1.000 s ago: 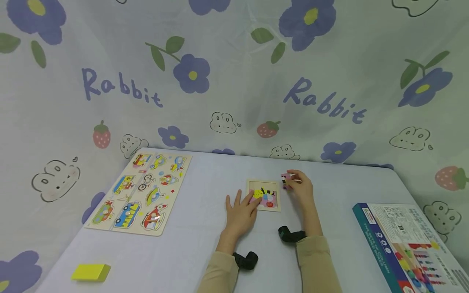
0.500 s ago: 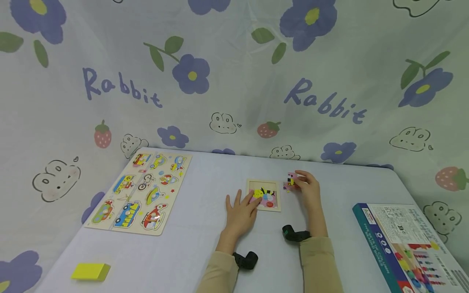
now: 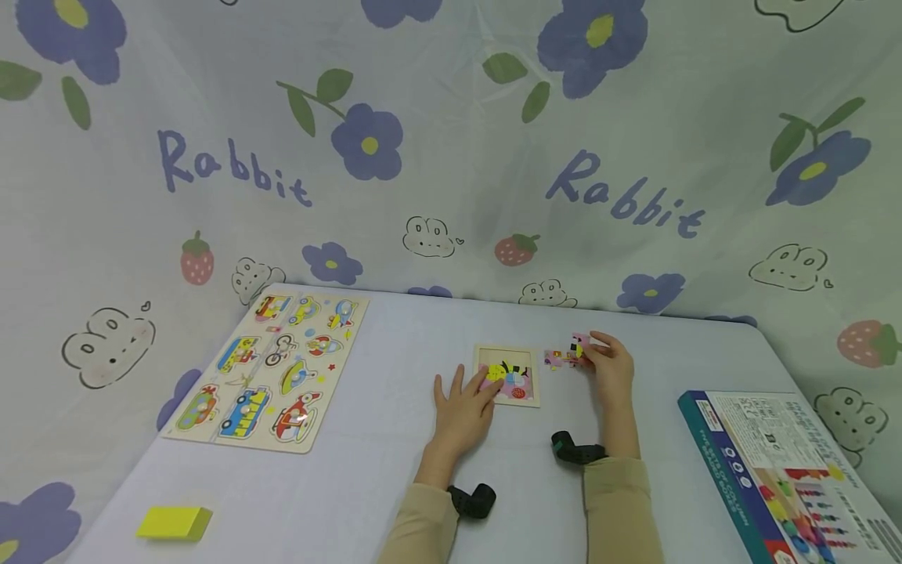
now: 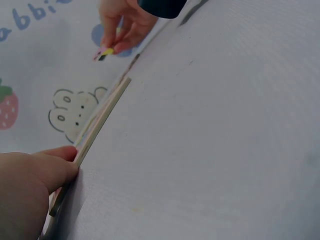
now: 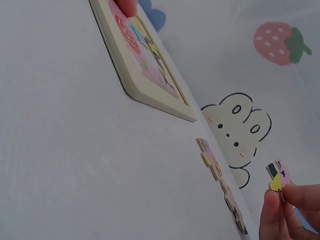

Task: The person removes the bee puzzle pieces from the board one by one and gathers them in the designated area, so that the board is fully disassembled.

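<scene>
My left hand (image 3: pixel 465 415) rests with spread fingers on the near left part of a small square wooden puzzle tray (image 3: pixel 536 376). Assembled pieces with pink, yellow and black print fill the tray's near half; my fingers cover some of them. To the right, my right hand (image 3: pixel 611 372) pinches a pink, yellow and black puzzle piece (image 5: pixel 278 176) between thumb and fingertips. The right wrist view has this piece raised above the table. Loose puzzle pieces (image 3: pixel 555 359) lie between the tray and my right hand, partly overlapped by the held piece in the head view.
A larger board with vehicle pictures (image 3: pixel 282 368) lies at the left of the white table (image 3: pixel 338 501). Nearer the front left is a yellow block (image 3: pixel 174 524). At the right edge lies a printed box (image 3: pixel 782 478). A patterned curtain (image 3: pixel 451 157) hangs behind.
My right hand has moved rightward with the pinched piece, away from the tray, uncovering loose pieces beneath it. My left hand has stayed in place on the tray.
</scene>
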`<state>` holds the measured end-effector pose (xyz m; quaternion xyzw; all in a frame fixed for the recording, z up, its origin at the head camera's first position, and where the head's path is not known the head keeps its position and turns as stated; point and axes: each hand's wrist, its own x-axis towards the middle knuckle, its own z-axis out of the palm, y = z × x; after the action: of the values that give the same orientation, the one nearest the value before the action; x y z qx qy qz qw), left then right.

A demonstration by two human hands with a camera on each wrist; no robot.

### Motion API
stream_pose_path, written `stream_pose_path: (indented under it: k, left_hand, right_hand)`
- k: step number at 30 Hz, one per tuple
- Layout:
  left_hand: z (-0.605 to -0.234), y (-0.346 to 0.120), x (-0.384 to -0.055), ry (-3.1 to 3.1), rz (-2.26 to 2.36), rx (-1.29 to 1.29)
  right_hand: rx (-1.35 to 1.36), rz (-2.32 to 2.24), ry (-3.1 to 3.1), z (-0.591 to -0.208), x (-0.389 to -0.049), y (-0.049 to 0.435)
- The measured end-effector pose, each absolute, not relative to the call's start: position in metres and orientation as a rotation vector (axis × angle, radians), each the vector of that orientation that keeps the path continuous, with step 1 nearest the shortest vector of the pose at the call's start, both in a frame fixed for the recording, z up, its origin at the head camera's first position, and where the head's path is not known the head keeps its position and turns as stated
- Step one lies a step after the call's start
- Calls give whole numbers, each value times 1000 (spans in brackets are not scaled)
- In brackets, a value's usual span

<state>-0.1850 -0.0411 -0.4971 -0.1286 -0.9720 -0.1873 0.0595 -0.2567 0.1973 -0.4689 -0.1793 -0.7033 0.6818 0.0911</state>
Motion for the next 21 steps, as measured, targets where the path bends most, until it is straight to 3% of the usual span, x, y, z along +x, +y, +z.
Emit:
stream_pose_path:
  k: [18, 21]
  left_hand:
    - [-511, -42, -189, -2874, -573, -425]
    - [-500, -42, -186, -2912, -576, -409]
  right_hand:
    - [-829, 1738, -2200, -465, -251, 209]
    - [-846, 1690, -2220, -465, -249, 210]
